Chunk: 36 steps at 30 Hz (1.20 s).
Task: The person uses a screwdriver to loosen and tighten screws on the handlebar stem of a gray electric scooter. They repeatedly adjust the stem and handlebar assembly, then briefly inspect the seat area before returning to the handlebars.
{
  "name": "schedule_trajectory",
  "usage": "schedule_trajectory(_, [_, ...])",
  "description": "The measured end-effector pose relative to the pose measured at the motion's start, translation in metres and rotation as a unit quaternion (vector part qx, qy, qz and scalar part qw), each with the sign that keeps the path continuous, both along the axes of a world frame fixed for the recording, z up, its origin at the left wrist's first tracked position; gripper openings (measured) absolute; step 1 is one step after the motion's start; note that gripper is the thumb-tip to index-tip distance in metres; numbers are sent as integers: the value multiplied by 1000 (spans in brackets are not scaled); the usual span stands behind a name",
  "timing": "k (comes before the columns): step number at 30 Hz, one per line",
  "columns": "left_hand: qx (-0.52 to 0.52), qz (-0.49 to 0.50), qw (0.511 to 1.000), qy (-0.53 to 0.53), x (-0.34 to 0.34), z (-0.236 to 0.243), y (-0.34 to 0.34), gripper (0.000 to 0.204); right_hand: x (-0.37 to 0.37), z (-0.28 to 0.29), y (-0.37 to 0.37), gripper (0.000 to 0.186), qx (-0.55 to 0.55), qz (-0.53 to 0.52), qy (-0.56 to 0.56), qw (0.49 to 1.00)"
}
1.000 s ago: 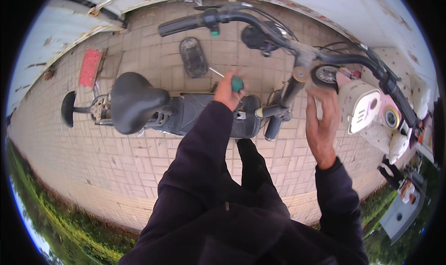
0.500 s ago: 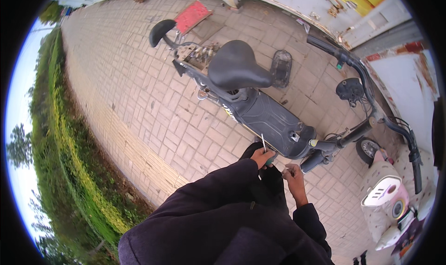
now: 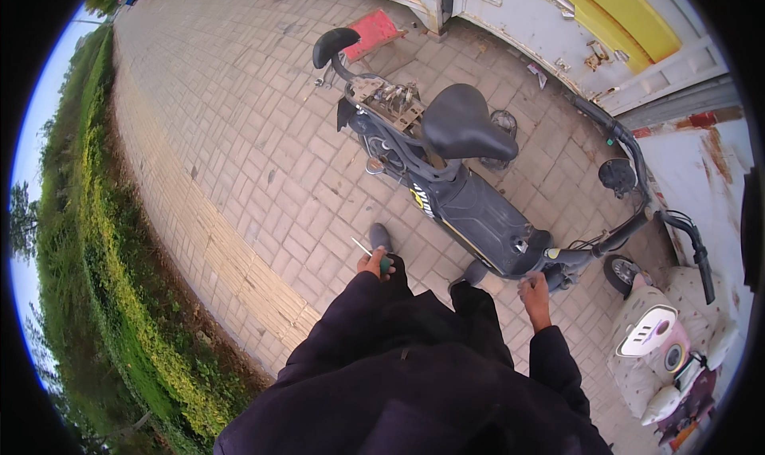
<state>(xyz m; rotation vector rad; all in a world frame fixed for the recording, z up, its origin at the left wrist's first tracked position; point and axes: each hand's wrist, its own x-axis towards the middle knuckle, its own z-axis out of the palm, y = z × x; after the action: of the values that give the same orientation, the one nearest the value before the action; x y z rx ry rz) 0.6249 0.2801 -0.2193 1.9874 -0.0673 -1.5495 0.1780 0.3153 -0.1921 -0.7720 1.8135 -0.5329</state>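
Observation:
My left hand is closed round the dark green handle of a screwdriver, its thin pale shaft pointing up and to the left. Lower right of the scooter's deck hangs my right hand, fingers curled together; whatever they may pinch is too small to make out. In front of me stands a black electric scooter with a broad saddle, a backrest pad and an uncovered rear section with parts showing. Its handlebar reaches to the right. Both hands are apart from the scooter.
My shoes stand on brick paving beside the scooter. A red board lies behind it. A white and yellow metal wall runs along the far side. At right is another vehicle with a pale spotted cover. A hedge borders the left.
My hands have moved apart: the left one went left with the screwdriver, the right one to the right. The view has shifted, and both shoes now show.

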Motion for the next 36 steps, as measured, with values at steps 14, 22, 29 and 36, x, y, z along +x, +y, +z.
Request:
schedule_trajectory(14, [68, 176, 978, -94, 446, 0, 19, 38, 238, -28, -330, 88, -60, 167, 367, 913])
schedule_trajectory(22, [85, 225, 966, -90, 549, -3, -25, 36, 250, -58, -319, 105, -50, 107, 373, 920])
schedule_trajectory(29, [130, 36, 985, -108, 556, -19, -147, 38, 274, -52, -335, 115, 85, 53, 436, 894])
schedule_trajectory(36, [101, -77, 986, -110, 647, -4, -347, 37, 285, -72, -360, 121, 207, -12, 512, 834])
